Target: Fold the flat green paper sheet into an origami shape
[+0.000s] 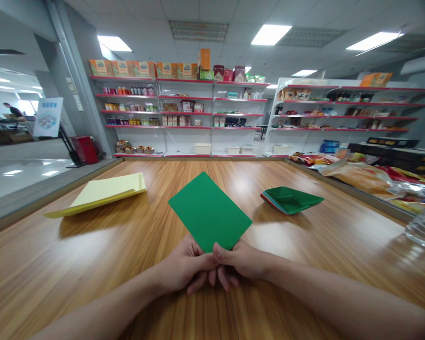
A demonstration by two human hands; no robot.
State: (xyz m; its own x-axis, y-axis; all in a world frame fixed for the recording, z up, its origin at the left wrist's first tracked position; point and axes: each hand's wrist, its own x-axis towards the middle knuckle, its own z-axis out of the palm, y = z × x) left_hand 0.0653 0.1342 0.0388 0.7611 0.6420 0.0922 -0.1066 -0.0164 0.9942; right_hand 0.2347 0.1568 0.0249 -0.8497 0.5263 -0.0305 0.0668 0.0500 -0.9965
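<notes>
Left hand (184, 267) and right hand (241, 263) both pinch the near corner of a flat green paper rectangle (209, 212), its long axis running toward 11 o'clock, equally near both hands.

Both bare forearms stretched forward, left hand (184, 267) and right hand (239, 262) touching, fingertips pinched in a shared grip.

Yellow paper sheets (102, 192) lie far left on my wooden desk (74, 255), folded green pieces (290, 199) right, snack packets (361, 177) at right edge, stocked shelves (184, 113) behind.
</notes>
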